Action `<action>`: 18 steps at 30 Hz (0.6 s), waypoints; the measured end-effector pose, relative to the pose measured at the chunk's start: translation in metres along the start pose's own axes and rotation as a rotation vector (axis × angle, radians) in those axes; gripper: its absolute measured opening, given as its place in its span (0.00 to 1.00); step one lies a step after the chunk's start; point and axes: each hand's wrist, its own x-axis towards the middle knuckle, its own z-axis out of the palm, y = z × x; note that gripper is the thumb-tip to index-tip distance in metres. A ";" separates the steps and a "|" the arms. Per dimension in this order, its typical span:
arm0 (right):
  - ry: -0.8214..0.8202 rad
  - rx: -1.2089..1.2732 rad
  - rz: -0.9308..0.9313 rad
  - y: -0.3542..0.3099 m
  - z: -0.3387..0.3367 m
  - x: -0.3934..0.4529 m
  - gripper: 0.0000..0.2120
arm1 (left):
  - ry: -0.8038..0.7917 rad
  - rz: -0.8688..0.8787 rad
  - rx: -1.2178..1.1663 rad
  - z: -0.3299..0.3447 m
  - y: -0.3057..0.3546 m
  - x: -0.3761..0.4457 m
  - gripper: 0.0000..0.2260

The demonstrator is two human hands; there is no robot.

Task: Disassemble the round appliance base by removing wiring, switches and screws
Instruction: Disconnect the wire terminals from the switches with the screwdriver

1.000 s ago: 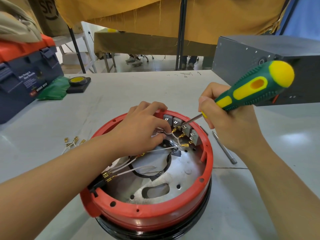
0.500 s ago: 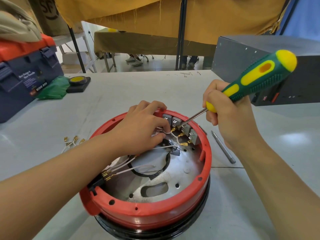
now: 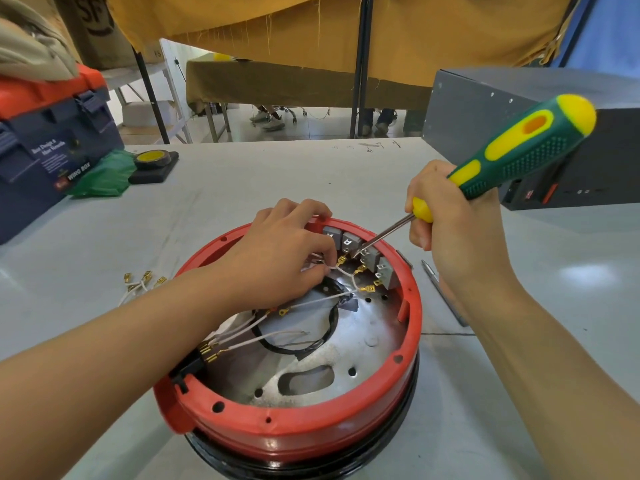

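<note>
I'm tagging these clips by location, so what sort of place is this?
Most likely a repair or teardown workshop. A toolbox and a roll of tape sit on a plain worktable, a dark metal equipment case stands beside it, and more cloth-draped tables stand behind.

The scene was brightly and evenly lit, with daylight coming from 12 o'clock beyond the hanging cloth. A soft glare patch lay on the worktop (image 3: 585,275) at 3 o'clock, and another at the far 9 o'clock edge. Shadows under the hands were faint. The wide lens bent straight lines at the borders, stretching both forearms at 7 and 5 o'clock. Focus was sharp at centre, slightly soft at the corners.
</note>
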 end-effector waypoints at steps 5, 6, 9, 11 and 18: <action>-0.034 -0.078 -0.072 -0.002 -0.001 -0.003 0.10 | -0.002 0.003 -0.002 0.000 0.000 -0.001 0.07; -0.037 -0.084 -0.081 -0.003 -0.001 -0.003 0.10 | -0.002 0.004 -0.003 0.000 0.000 -0.001 0.07; -0.049 -0.096 -0.093 -0.002 -0.003 -0.004 0.11 | -0.002 0.006 -0.009 0.000 -0.001 0.000 0.08; -0.053 -0.099 -0.093 -0.002 -0.005 -0.004 0.11 | -0.005 0.007 -0.010 0.000 -0.001 -0.001 0.09; -0.058 -0.014 -0.031 0.001 -0.006 -0.001 0.11 | -0.008 0.006 -0.019 -0.001 0.000 0.000 0.09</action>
